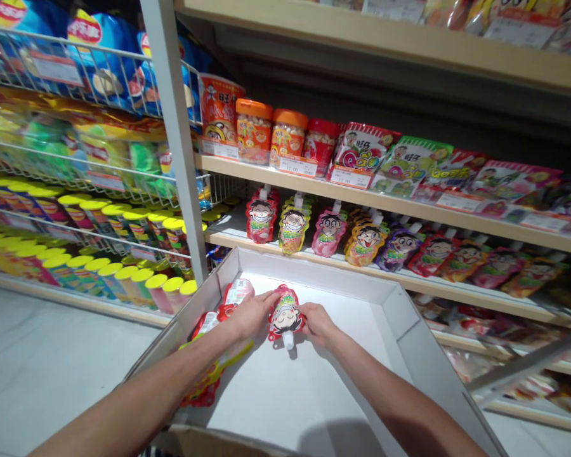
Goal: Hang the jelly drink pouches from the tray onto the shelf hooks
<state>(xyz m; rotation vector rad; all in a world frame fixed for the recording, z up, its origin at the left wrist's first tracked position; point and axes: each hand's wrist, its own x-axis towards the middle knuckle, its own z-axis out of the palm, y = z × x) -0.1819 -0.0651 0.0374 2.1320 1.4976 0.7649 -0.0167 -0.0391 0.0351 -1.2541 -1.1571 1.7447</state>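
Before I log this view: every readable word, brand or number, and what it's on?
"旺仔", then "小" and an unclear character: red canister
"旺仔" and "QQ", rest unclear: red-striped bag
"旺仔": green bag
Too small or blurred to read surely: price tags, orange-lidded jars, blue bags, shelf pouches, red pouch at the right hand.

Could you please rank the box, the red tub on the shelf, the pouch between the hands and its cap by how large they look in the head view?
1. Box
2. Tub
3. Pouch
4. Cap

This is apparent size only; the tub stands farther back.
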